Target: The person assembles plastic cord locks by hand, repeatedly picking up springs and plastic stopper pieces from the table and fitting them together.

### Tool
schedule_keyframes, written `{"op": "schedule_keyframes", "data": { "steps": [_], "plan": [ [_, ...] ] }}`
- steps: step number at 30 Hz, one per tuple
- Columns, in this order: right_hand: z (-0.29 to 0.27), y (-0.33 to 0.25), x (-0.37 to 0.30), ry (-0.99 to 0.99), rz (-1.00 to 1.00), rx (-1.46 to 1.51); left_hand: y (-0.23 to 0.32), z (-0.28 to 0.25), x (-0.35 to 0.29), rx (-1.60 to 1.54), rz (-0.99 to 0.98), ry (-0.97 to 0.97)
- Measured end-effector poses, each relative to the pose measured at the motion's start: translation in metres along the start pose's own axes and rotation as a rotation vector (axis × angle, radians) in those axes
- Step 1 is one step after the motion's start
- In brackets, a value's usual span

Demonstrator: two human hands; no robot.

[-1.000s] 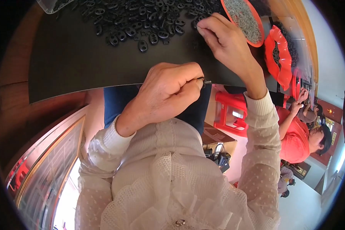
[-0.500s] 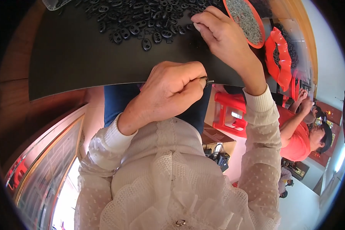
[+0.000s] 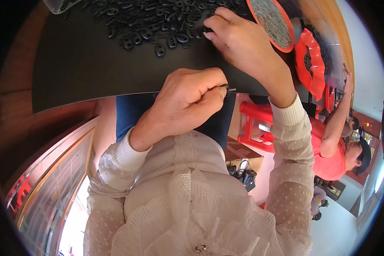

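My left hand (image 3: 194,94) is closed in front of me, just over the table's near edge. Thumb and forefinger pinch a small black plastic part (image 3: 226,89), mostly hidden, from which a thin metal spring (image 3: 232,90) sticks out to the right. My right hand (image 3: 237,36) reaches over the right side of a pile of black oval cord locks (image 3: 160,50), each with two holes. Its thumb and forefinger are apart at the edge of the pile, with dark pieces close by them. Nothing plainly held shows there.
An orange-rimmed bowl of small metal springs (image 3: 272,23) stands right of the pile. Beside it is a red wavy-edged bowl (image 3: 311,64) with dark parts. A clear container (image 3: 57,5) sits at the far left. A red stool (image 3: 257,128) and a person in red (image 3: 330,149) are to the right.
My right hand has moved slightly left toward the pile, and its thumb and forefinger have spread. My left hand stays nearly in place. The person in red has stretched an arm upward.
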State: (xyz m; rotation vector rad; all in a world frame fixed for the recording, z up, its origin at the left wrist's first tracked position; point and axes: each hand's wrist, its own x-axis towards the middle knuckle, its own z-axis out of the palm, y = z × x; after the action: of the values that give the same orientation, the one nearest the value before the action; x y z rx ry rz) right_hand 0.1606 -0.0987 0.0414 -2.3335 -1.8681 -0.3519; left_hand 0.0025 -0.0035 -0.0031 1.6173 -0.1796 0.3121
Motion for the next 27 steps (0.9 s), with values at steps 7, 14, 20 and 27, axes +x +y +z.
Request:
{"op": "schedule_keyframes", "data": {
  "steps": [7, 14, 20, 27],
  "plan": [
    [0.002, 0.002, -0.003, -0.058, -0.027, -0.051, 0.004, 0.001, 0.002, -0.003, -0.032, 0.006],
    [0.000, 0.002, 0.000, -0.089, -0.043, -0.049, 0.001, 0.001, 0.001, 0.003, -0.008, 0.015],
    [-0.007, 0.006, -0.011, -0.067, 0.041, 0.050, 0.003, 0.002, 0.000, 0.004, -0.033, 0.022],
    [-0.002, 0.012, -0.014, -0.026, 0.034, 0.091, 0.005, 0.001, 0.001, 0.017, -0.036, -0.004]
  ]
}}
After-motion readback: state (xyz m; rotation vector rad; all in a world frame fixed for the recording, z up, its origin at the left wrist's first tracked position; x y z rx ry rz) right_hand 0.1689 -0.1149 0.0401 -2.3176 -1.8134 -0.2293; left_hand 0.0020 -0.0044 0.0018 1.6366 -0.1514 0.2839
